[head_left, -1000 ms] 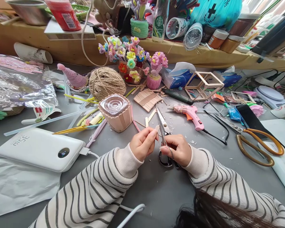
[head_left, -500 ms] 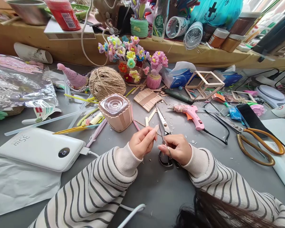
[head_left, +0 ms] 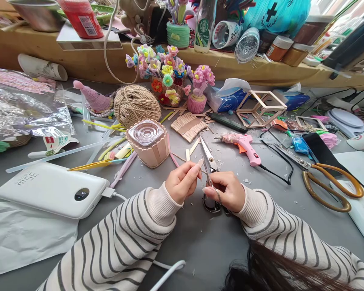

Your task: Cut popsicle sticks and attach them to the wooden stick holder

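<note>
My left hand [head_left: 182, 182] pinches a short wooden craft stick [head_left: 199, 162], its tip poking up beside the blades. My right hand [head_left: 226, 190] is closed round the black handles of a pair of silver scissors [head_left: 208, 157], blades pointing away from me and close to the stick. Both hands rest low over the grey table [head_left: 200, 238], just in front of a pink stick-clad pot [head_left: 148, 143] with a clear lid.
A white power bank [head_left: 51, 190] with cable lies left, a pink glue gun [head_left: 244, 145] and large yellow-handled scissors [head_left: 327, 182] right. Behind: twine ball [head_left: 136, 106], craft stick pile [head_left: 188, 126], wooden cube frame [head_left: 261, 108], pipe-cleaner flowers [head_left: 166, 72]. Wood chips litter the table.
Almost nothing: my right hand's fingers shifted slightly on the scissor handles; the stick stays pinched beside the blades.
</note>
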The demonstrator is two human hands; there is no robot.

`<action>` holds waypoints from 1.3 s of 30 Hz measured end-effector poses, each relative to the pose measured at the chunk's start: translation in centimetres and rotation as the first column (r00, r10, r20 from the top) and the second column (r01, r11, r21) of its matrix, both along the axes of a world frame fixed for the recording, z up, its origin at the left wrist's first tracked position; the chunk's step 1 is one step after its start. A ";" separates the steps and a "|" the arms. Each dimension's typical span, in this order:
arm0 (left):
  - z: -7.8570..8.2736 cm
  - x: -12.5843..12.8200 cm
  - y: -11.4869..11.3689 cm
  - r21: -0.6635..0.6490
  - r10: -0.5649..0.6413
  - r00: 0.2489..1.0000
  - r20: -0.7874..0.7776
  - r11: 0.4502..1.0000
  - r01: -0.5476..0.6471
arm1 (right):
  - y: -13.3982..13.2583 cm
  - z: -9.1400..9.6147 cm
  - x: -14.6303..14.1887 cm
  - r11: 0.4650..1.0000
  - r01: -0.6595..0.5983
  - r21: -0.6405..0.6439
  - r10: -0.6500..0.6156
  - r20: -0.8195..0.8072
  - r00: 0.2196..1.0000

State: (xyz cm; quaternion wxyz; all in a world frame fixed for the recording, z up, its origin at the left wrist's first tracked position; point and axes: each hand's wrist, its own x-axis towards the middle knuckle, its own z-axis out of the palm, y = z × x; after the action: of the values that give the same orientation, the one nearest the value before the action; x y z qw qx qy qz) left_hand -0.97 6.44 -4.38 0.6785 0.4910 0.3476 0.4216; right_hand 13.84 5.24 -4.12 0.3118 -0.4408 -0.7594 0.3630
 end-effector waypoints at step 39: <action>-0.1 -0.1 0.3 0.108 0.146 0.989 -0.005 0.984 -0.145 | 0.1 -0.2 0.2 0.994 0.088 -0.068 -0.093 -0.079 0.992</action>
State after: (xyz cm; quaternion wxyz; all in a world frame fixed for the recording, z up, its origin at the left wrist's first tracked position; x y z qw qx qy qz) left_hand -1.03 6.77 -4.43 0.6163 0.5027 0.3636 0.4849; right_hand 14.09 5.39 -4.30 0.3446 -0.4692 -0.7131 0.3906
